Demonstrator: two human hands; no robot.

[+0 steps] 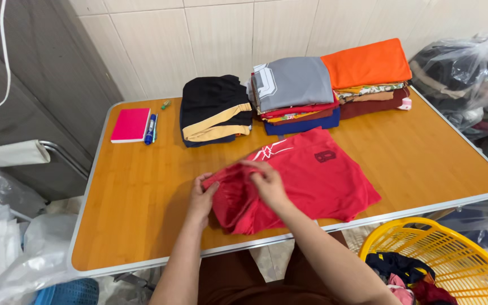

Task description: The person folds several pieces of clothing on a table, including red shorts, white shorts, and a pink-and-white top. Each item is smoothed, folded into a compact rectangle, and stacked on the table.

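Nearest the camera, two bare forearms reach over the near edge of the orange wood-grain folding bench [142,186] with its pale metal rim. At far left on it lie a flat pink notebook [130,125] and a blue marker pen [151,129]. Left hand [201,197] has its grip pinched together on the bunched left edge of the soft red jersey shirt [312,181], which lies near the middle of the bench; right hand [268,182] is closed on a fold just beside it. Thin, limp knit like this looks light and slightly slippery, so it is best taken at seams or hems with both hands. Farther back stand a folded black-and-tan pile [214,111], then a grey-topped stack [295,87] and an orange-topped stack [368,68]. Near right sits a yellow plastic lattice basket [453,254] holding crumpled clothes.
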